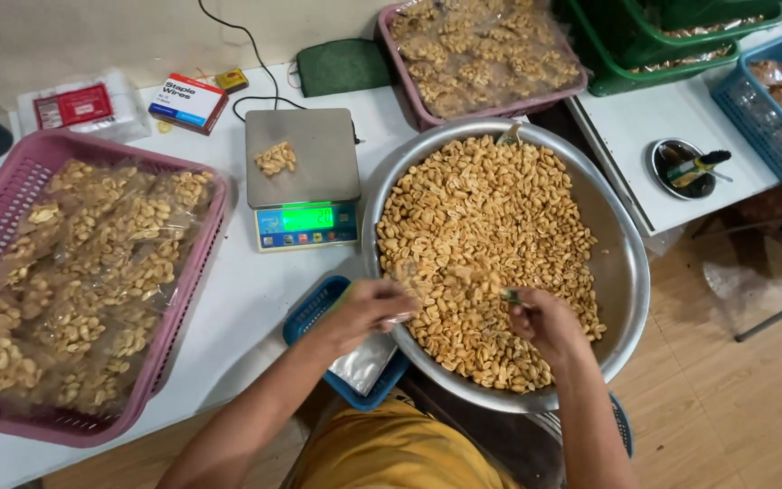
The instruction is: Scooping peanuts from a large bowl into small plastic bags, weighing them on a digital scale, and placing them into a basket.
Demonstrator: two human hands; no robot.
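A wide metal basin [622,272] in front of me is filled with peeled peanuts [481,235]. At the basin's near left rim, my left hand [368,311] holds a small clear plastic bag [400,312] open. My right hand [540,321] hovers over the nuts, gripping a small scoop whose handle [509,295] barely shows, with a blur of nuts between the two hands. A digital scale [305,177] with a lit green display stands left of the basin, a small filled packet of peanuts [275,158] on its steel platform.
A pink basket [11,208] of several filled peanut packets sits at left, another pink basket [409,100] behind the basin. A blue basket [314,312] with bags lies under my left arm. Green crates [617,72], a blue basket [771,136], a small dish [658,167] stand right.
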